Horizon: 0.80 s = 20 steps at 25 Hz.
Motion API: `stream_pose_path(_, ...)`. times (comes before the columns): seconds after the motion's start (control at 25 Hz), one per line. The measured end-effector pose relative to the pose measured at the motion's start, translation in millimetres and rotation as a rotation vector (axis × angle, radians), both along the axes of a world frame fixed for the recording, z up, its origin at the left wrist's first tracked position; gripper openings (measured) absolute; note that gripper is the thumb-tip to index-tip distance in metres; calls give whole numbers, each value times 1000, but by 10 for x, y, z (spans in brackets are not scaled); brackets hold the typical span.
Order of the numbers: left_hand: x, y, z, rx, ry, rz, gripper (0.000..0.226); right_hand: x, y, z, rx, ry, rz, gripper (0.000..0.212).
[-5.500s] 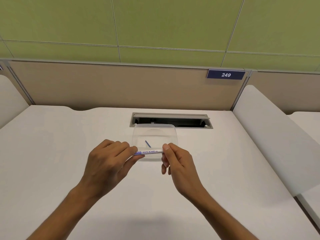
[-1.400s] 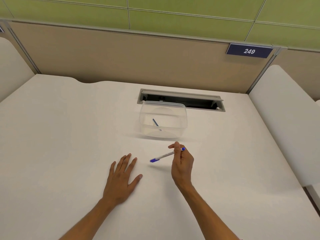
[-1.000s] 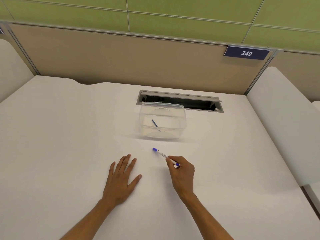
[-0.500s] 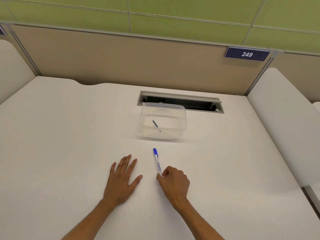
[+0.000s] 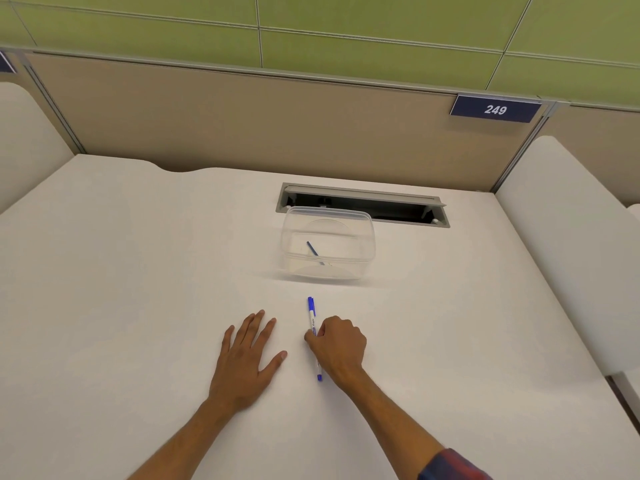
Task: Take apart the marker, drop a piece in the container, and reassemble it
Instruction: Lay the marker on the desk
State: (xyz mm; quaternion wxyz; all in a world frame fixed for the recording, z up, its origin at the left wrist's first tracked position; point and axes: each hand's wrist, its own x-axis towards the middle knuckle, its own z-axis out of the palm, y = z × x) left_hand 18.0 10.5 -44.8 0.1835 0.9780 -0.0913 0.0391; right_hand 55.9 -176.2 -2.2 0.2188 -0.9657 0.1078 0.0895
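Observation:
A white whiteboard marker (image 5: 311,317) with a blue cap and blue end lies lengthwise on the white desk, cap pointing away from me. My right hand (image 5: 337,346) is curled over its middle and grips it against the desk. My left hand (image 5: 247,355) rests flat on the desk with fingers spread, a short way left of the marker and not touching it. Beyond them stands a clear plastic container (image 5: 360,271) with a thin blue piece (image 5: 312,249) lying inside.
A grey cable slot (image 5: 363,206) opens in the desk just behind the container. A beige partition with a "249" plate (image 5: 495,109) closes the back. White padded dividers (image 5: 571,237) flank the desk on both sides.
The marker was held between both hands at first. My left hand let go and went flat on the desk. My right hand swung the marker round and lowered it onto the desk.

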Motion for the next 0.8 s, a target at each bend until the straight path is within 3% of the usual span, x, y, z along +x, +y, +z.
stream_pose_path(0.8,0,2,-3,6,8,-5,73,-6,-9,-17,-3,-21,-21,31)
